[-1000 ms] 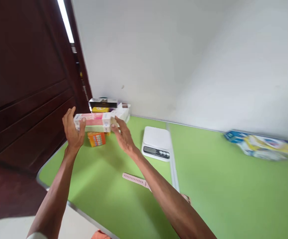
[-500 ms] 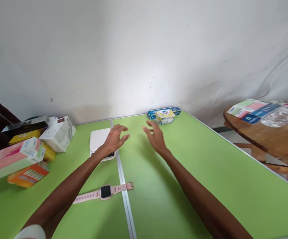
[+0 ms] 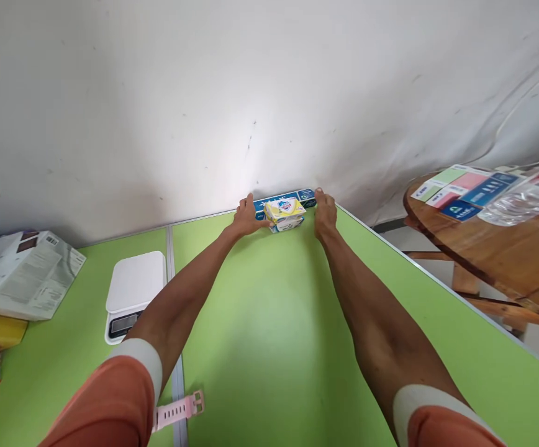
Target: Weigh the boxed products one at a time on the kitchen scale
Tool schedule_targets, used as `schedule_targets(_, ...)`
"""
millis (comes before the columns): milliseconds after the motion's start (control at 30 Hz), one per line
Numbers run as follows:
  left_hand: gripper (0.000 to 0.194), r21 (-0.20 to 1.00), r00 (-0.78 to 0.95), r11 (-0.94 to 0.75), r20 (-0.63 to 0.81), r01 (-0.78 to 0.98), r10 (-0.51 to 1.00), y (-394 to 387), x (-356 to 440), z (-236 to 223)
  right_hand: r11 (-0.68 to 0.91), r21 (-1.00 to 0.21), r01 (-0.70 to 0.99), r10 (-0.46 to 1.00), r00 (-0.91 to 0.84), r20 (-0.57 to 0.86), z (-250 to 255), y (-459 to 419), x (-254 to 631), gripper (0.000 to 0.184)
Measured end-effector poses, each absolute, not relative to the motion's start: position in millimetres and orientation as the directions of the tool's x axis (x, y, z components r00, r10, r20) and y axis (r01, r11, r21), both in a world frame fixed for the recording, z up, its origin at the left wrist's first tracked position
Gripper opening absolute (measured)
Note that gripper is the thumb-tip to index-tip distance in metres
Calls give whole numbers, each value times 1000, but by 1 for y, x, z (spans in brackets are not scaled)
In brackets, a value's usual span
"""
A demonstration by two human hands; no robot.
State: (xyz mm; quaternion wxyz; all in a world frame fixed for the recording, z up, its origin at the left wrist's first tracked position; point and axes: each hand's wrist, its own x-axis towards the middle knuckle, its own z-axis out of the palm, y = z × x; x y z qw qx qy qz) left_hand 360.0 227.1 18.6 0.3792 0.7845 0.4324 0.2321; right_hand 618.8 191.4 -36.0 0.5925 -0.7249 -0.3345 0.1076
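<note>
Against the wall at the table's far edge lies a long blue carton (image 3: 307, 196). A yellow-and-white soap box (image 3: 284, 210) rests against its front, with another small white-and-blue box (image 3: 288, 224) beneath. My left hand (image 3: 247, 218) is closed around the carton's left end, its thumb reaching along the front to the soap box. At the right end my right hand (image 3: 325, 214) grips the carton, fingers behind and partly hidden. The boxes are between both hands, on the green table.
A white kitchen scale (image 3: 136, 282) sits left of the table's metal seam. My left sleeve covers most of a pink watch strap (image 3: 179, 411). Several boxes, including a white box (image 3: 30, 276), stand at far left. To the right is a wooden table (image 3: 497, 254) with cartons and a plastic bottle (image 3: 523, 198).
Both hands have reached forward from mid-air above the table to the boxes at the wall and closed on the blue carton's ends. The view has shifted right.
</note>
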Motion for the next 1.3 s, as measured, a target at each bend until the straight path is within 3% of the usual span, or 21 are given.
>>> schedule_targets(67, 145, 822, 540, -316, 12, 474, 841, 235, 359, 14, -157, -951, 267, 624, 773, 114, -32, 201, 619, 81)
schedule_targets(133, 142, 826, 547, -320, 18, 463, 837, 239, 357, 12, -183, -952, 245, 627, 775, 79, -31, 203, 616, 82)
schedule_targets(333, 145, 793, 537, -321, -9, 518, 843, 231, 355, 17, -151, -938, 312, 608, 777, 161, -28, 199, 594, 70)
schedule_targets(467, 145, 776, 540, -328, -19, 539, 842, 225, 356, 23, -184, -943, 278, 603, 789, 115, -19, 204, 594, 93)
schedule_targets(533, 142, 774, 533, -329, -13, 541, 846, 224, 357, 24, -210, -940, 270, 639, 765, 77, -15, 208, 600, 95)
schedule_targets(900, 95, 732, 413, -343, 92, 588, 906, 182, 317, 6, -225, -887, 404, 687, 711, 149, -40, 167, 582, 53)
schedule_targets(1100, 85, 715, 388, -353, 124, 603, 913, 139, 291, 3, -188, -872, 452, 673, 705, 221, -45, 122, 549, 51)
schedule_targets(1300, 87, 686, 404, -364, 112, 630, 908, 96, 260, 4, -178, -878, 443, 697, 687, 205, -44, 78, 519, 53)
